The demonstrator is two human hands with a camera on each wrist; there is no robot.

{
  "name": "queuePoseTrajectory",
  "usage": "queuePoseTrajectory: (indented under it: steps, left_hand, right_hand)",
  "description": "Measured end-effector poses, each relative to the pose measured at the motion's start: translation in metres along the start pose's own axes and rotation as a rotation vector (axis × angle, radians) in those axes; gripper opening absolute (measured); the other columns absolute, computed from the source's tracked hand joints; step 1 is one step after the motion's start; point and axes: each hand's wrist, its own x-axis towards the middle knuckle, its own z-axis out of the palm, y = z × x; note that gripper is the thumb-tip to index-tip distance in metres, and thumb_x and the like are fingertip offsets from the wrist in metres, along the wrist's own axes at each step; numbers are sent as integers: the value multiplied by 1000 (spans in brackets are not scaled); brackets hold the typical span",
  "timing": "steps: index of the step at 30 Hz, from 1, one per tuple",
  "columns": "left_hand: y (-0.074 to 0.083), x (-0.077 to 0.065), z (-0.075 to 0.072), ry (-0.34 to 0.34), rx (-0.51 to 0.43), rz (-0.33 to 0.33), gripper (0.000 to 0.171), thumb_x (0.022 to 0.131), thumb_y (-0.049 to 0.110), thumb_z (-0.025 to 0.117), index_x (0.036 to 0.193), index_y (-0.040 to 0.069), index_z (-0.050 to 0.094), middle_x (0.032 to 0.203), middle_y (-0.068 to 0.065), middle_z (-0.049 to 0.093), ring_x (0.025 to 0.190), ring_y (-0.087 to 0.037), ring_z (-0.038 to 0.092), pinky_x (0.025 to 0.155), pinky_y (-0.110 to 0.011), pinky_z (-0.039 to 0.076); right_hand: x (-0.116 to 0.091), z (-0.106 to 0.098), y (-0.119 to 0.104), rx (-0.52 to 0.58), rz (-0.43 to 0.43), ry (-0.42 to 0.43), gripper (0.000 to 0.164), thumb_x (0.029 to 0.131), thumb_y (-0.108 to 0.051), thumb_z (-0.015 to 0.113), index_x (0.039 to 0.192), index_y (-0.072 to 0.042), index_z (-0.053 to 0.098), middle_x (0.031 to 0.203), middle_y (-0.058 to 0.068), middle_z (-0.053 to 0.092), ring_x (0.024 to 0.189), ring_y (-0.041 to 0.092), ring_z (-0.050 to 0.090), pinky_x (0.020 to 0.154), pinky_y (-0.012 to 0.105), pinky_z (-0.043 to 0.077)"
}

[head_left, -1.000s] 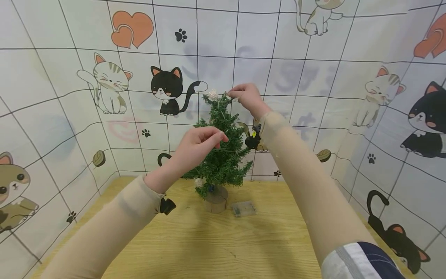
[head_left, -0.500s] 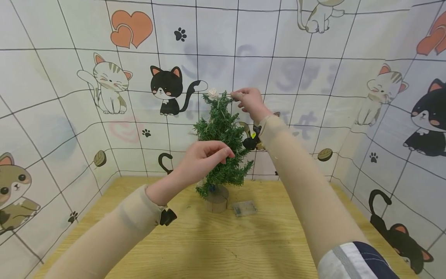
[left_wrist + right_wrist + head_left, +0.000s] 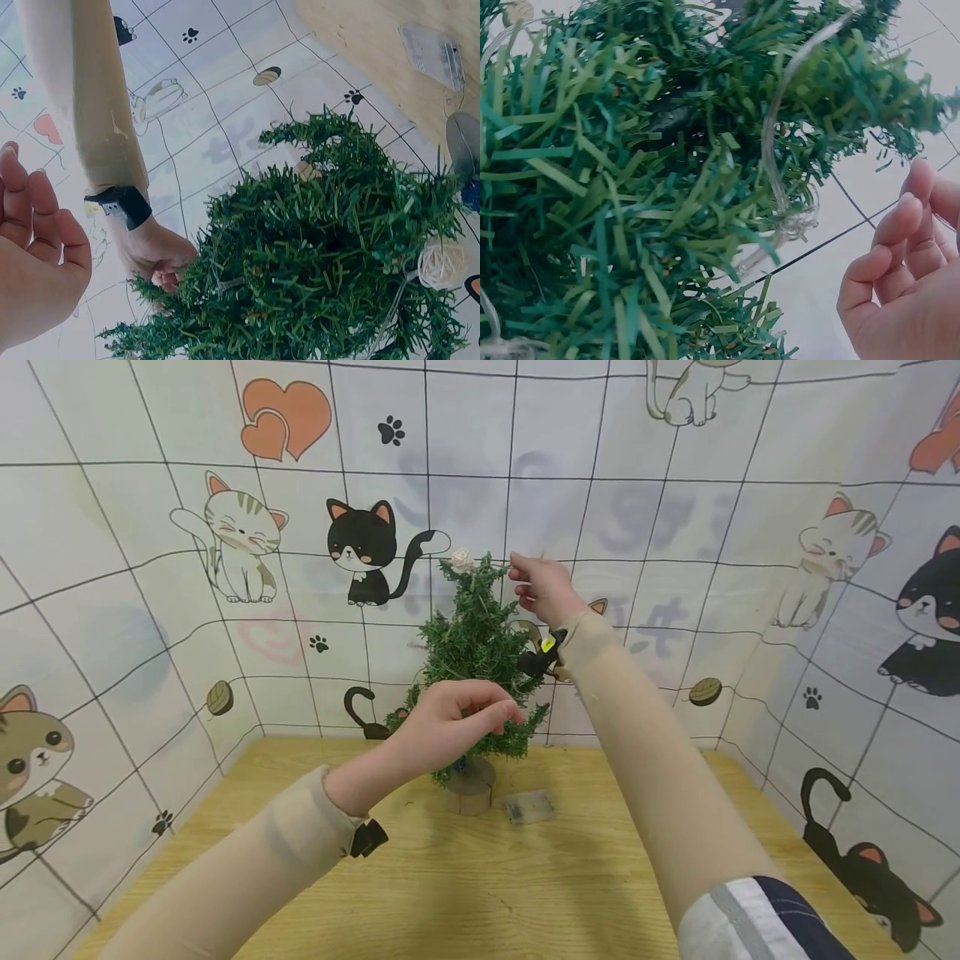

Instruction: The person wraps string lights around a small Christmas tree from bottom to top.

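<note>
A small artificial Christmas tree (image 3: pixel 480 631) stands on a round wooden base (image 3: pixel 468 795). A clear string-light wire (image 3: pixel 771 135) winds over its branches. At the treetop, my right hand (image 3: pixel 547 589) pinches a thin strand of this wire between thumb and forefinger, to the right of the tip. Its other fingers are loosely bent in the right wrist view. My left hand (image 3: pixel 453 727) hovers before the lower branches, fingers loosely curled with nothing visible in them. One white woven ball (image 3: pixel 461 559) sits near the top; another white ball (image 3: pixel 441 264) shows lower in the left wrist view.
A flat clear battery case (image 3: pixel 529 807) lies on the wooden table (image 3: pixel 480 893), right of the base. A dark blue ornament (image 3: pixel 471 196) is beside the trunk. Cat-printed cloth (image 3: pixel 600 435) hangs closely behind the tree and along both sides.
My right hand has shifted slightly right, away from the treetop, and its fingers have spread a little. My left hand has moved down and to the right, in front of the lower branches.
</note>
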Motion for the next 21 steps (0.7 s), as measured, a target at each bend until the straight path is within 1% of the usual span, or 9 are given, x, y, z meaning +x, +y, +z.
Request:
queuePoseTrajectory:
  steps: [3, 6, 7, 9, 13, 16, 18, 20, 21]
  left_hand:
    - [-1, -1, 4, -10, -1, 12, 20, 100, 17, 55, 101, 9, 74, 85, 4, 65, 72, -14, 57, 60, -31, 45]
    - [-2, -2, 7, -26, -26, 9, 20, 100, 16, 55, 101, 9, 73, 88, 4, 67, 76, -15, 59, 64, -32, 49]
    - [-2, -3, 7, -29, -30, 9, 20, 100, 17, 55, 101, 9, 73, 88, 4, 67, 76, -16, 59, 65, -32, 49]
    - [-2, -4, 8, -39, -44, 8, 20, 101, 17, 55, 102, 8, 73, 89, 3, 67, 78, -18, 60, 66, -32, 50]
    - [-4, -7, 11, -42, -38, 9, 21, 101, 17, 55, 101, 9, 74, 84, 3, 64, 74, -18, 57, 64, -31, 47]
    - [-6, -9, 13, -42, -36, 18, 20, 100, 16, 55, 100, 10, 74, 82, 3, 63, 70, -15, 55, 63, -30, 46]
    - [-6, -9, 14, -40, -37, 29, 20, 100, 14, 55, 99, 10, 74, 82, 4, 64, 69, -14, 55, 62, -30, 47]
    - [-7, -10, 15, -42, -37, 37, 20, 100, 14, 55, 99, 9, 74, 82, 5, 65, 69, -14, 56, 63, -30, 47]
    - [-7, -10, 15, -42, -37, 38, 19, 100, 14, 55, 99, 9, 74, 83, 5, 65, 70, -14, 56, 64, -30, 48]
  right_hand:
    - [-1, -5, 0, 78, 29, -8, 34, 96, -25, 63, 124, -7, 60, 87, 0, 62, 64, 14, 46, 60, 27, 38]
    - [-2, -11, 3, 132, 56, -21, 34, 97, -22, 61, 128, -9, 57, 105, 2, 65, 72, 14, 52, 62, 25, 40]
    - [-2, -13, 4, 119, 52, -32, 34, 98, -21, 59, 130, -9, 56, 112, 3, 64, 75, 15, 53, 62, 25, 40]
    - [-4, -15, 9, 29, 24, -56, 36, 100, -21, 56, 133, -8, 55, 121, 5, 63, 78, 15, 56, 62, 24, 41]
    - [-7, -15, 22, -316, -97, -90, 33, 100, -20, 57, 128, -4, 60, 120, 9, 63, 77, 17, 58, 66, 27, 45]
    - [-7, -13, 31, -529, -153, -114, 27, 99, -6, 49, 122, -4, 64, 123, 8, 61, 78, 21, 57, 57, 28, 40]
    - [-5, -13, 35, -617, -168, -138, 36, 96, 3, 40, 122, -5, 64, 131, 8, 57, 79, 19, 56, 51, 27, 33]
    - [-4, -14, 37, -684, -168, -159, 49, 91, 9, 33, 127, -6, 62, 135, 9, 54, 68, 15, 51, 46, 27, 24]
    - [-4, -14, 38, -715, -173, -168, 49, 91, 9, 34, 129, -6, 61, 136, 10, 53, 61, 11, 47, 46, 27, 24]
